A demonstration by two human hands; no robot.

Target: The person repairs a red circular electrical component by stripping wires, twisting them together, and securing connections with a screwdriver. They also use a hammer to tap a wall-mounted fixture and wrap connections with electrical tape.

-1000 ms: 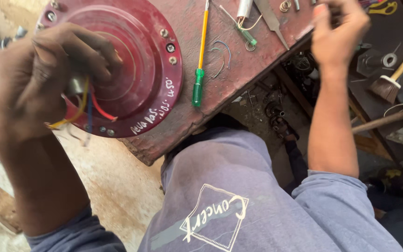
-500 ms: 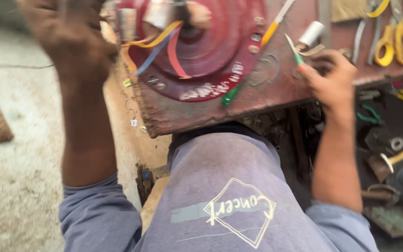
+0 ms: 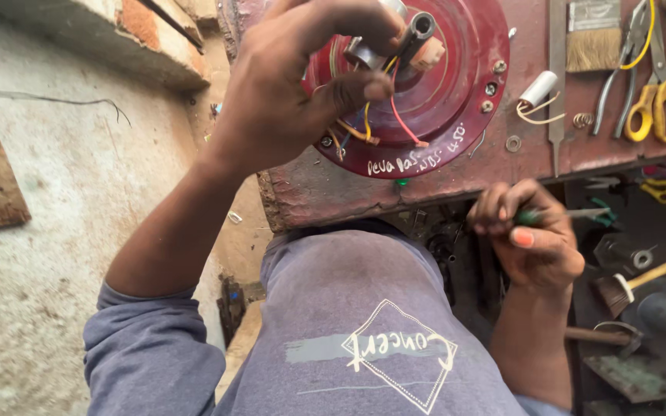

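Hands [image 3: 287, 100] on red motor cover [image 3: 456, 85]

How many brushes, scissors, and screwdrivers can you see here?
Brushes: 2, a flat brush on the bench and a small brush lower down.
Scissors: 1, the yellow-handled scissors.
Screwdrivers: 1, the green-handled screwdriver in the right hand.
Total: 4.

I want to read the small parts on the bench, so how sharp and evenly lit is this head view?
Head view: soft, even daylight, no hard shadows or glare; left hand on the red disc is slightly soft, the right hand holding a green-handled tool is sharper; wide-angle bending at the edges; scissors legible.
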